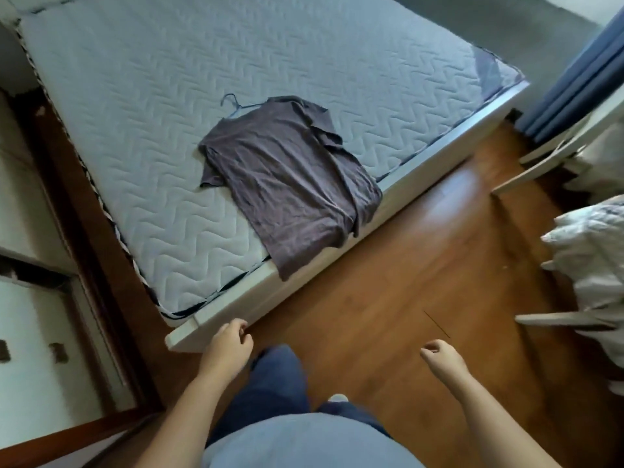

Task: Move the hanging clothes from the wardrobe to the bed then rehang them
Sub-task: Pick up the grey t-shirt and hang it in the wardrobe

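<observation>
A grey-brown T-shirt (290,177) lies flat on the bare quilted mattress (152,96), its hem hanging over the bed's near edge. A thin blue hanger (236,102) pokes out at its neck. My left hand (229,342) hangs low by the corner of the white bed frame (216,319), fingers loosely curled and holding nothing. Over the wooden floor my right hand (442,361) is also empty, its fingers loosely curled. Both hands are well short of the shirt. No wardrobe rail is in view.
White cupboard fronts (37,349) with dark handles stand at the left behind a brown wooden edge. A blue curtain (574,79) hangs at the upper right. White bedding (594,265) and a white rack sit at the right. Wooden floor (388,265) lies between me and the bed.
</observation>
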Available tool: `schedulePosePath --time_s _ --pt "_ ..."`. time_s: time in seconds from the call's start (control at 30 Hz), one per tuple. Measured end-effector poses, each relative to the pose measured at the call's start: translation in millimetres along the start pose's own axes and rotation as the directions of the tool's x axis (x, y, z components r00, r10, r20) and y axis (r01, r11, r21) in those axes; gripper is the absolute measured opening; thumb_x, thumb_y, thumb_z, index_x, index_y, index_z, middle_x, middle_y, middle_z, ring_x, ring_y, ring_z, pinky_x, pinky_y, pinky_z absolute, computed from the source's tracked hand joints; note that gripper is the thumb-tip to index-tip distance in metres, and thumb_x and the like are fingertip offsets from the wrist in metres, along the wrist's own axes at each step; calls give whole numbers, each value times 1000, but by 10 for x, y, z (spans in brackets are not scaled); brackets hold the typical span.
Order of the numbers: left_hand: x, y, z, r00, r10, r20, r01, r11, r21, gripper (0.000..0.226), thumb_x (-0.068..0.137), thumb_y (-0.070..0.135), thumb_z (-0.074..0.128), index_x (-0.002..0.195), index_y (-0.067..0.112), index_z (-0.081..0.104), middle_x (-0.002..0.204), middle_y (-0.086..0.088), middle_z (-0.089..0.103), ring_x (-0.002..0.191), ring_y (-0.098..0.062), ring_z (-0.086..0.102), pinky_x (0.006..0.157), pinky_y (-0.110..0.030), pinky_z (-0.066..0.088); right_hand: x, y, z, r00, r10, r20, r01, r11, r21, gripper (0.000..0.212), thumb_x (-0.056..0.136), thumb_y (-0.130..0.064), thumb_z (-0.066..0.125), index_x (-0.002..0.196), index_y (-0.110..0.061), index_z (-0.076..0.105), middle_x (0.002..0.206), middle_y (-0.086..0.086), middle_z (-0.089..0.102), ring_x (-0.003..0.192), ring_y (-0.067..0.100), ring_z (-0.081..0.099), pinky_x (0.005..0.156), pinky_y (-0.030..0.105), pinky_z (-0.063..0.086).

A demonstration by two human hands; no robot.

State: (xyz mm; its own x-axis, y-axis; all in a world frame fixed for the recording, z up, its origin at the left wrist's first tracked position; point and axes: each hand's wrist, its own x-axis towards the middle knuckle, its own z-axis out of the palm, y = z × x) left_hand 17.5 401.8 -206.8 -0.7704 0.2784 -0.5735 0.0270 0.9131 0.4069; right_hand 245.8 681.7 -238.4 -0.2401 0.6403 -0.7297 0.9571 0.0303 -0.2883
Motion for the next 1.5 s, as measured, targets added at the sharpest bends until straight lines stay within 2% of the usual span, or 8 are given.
schedulePosePath --time_s 0.37,0.53,0.63,0.77,0.9,1.07,1.27,1.5 --pt "1484 855 -5 987 -147 59 150 987 -55 35 91 14 44 124 6 47 122 -17 57 107 -32 54 85 -34 41 1282 -1030 -604 998 2 60 -6 997 80 32 89 -21 53 118 -6 56 115 10 61 106 26 58 85 32 44" --pt "2460 1444 -353 971 -233 56 238 963 -124 34 90 12 44 123 3 50 124 -19 56 114 -35 51 89 -34 39 2133 -1960 -1310 998 49 34 -49 999 1 34 87 -20 56 116 -1 58 103 11 61 105 32 61 66 27 44" --pt "2989 1729 -594 964 -264 18 260 933 -249 32 90 14 47 119 5 52 121 -20 58 110 -35 53 88 -35 40 2560 -2774 -1574 998 -54 27 56 995 -85 35 87 -21 55 117 -2 57 116 16 63 99 27 61 82 33 48" --pt "3466 1958 -818 943 -333 12 319 893 -319 37 90 17 46 126 7 44 122 -15 57 107 -33 54 85 -35 40 2932 -3754 -1639 978 -182 102 195 972 -132 33 89 -19 54 118 -3 56 115 16 62 93 24 57 70 27 42" --pt "3904 2067 -1028 894 -440 -86 370 833 -412 43 89 15 50 129 3 41 125 -19 56 111 -36 54 92 -41 42 3351 -4477 -1496 951 -203 233 249 950 -188 36 89 -22 53 120 -4 53 116 15 61 104 30 59 83 33 45" --pt "4539 2052 -1197 847 -508 -160 411 814 -410 43 87 15 54 126 1 45 129 -21 53 116 -35 52 96 -42 41 3956 -5371 -1222 902 -291 320 385 877 -286 32 89 -16 53 118 -4 54 119 14 61 108 26 57 84 29 40" --pt "5773 1723 -1416 823 -497 -274 407 853 -326 40 87 15 55 123 0 48 125 -24 52 115 -39 50 95 -44 40 4847 -6498 -666 849 -447 281 523 786 -330 34 89 -17 53 120 -3 53 123 15 59 113 28 56 92 30 40" --pt "6907 1395 -1582 807 -323 -495 279 947 -162 42 80 8 63 119 -5 52 119 -30 54 112 -45 48 95 -51 40 5582 -7678 -123 638 -693 334 762 510 -398 42 90 -23 53 131 -15 49 137 10 46 125 29 44 106 37 35"
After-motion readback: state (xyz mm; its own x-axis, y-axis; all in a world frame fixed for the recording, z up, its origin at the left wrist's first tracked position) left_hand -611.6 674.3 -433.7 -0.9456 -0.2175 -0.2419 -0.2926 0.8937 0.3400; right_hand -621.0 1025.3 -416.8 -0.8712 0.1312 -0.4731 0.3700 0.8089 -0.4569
